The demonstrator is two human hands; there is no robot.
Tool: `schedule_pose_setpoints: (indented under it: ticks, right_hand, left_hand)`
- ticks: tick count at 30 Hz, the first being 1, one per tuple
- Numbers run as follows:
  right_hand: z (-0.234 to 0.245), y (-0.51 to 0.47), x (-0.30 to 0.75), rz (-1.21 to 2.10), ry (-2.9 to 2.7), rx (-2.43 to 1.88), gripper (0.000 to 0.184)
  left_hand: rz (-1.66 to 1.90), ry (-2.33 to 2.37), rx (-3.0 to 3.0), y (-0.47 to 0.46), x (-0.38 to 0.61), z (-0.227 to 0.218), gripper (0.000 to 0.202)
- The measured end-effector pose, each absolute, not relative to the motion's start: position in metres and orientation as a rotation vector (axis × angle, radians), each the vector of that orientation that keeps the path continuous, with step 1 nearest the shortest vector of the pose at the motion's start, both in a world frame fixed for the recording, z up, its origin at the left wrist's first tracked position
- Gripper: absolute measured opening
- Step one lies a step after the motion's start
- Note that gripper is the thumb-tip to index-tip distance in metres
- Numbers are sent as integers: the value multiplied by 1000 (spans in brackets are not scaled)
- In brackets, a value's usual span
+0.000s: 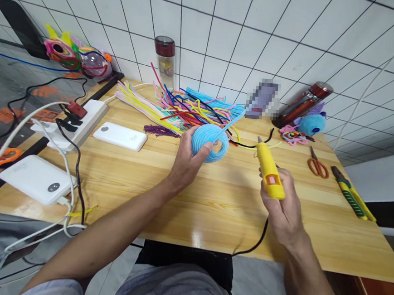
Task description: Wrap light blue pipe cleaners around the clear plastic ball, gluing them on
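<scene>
My left hand grips a light blue coil, wound in rings around a round hole, with the thumb over its front. From the coil a loose blue pipe cleaner end sticks up to the right. In my right hand is a yellow glue gun, its nozzle pointing up and away from me, apart from the coil. A black cord runs down from the gun past the table's front edge. Behind the coil lies a pile of pipe cleaners in many colours.
White power banks and a power strip with tangled cables occupy the left. Scissors and pliers lie at right. Along the tiled wall are a glass bottle, a red flask and a blue fuzzy figure.
</scene>
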State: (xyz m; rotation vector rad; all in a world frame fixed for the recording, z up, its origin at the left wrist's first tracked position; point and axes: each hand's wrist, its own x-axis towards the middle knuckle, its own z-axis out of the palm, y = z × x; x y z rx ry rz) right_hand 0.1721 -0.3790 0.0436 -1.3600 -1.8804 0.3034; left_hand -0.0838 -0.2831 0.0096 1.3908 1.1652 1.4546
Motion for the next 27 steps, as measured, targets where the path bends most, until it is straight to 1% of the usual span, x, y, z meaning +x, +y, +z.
schedule_pose_setpoints:
  ticks: [3,8,10,12,15,18,20,22,27]
  right_hand:
    - [29,-373,182,91,-2031,-1478,32]
    - [-16,-358,194,75,-2169,-1889,37]
    - [-23,-356,197,23,-2216,-1960,37]
    - [-16,-354,197,-99,-2264,-1878,34]
    - [19,-351,188,-304,-2204,-1521,25]
    - [59,-340,165,-361,-2097,-1215,26]
    - [75,-327,147,-347,-2105,-1099,28]
    - [79,-315,134,-318,-2134,-1055,27]
    - [67,-299,130,-234,-2161,-1050,20]
  left_hand:
    - [1490,1193,1372,-283,-83,10,61]
    - [1483,1195,1409,-284,-83,10,63]
    - [1467,1192,1442,-284,-82,10,64]
    - [1449,1198,1477,-285,-83,10,64]
    - [1410,1201,1528,-286,-83,10,64]
    - [1368,1173,1575,-287,-82,9,65]
    - [1364,1165,1592,-287,-81,8,65]
    - [1362,1166,1605,-287,-80,7,64]
    - [1338,1154,1621,-287,-79,6,63]
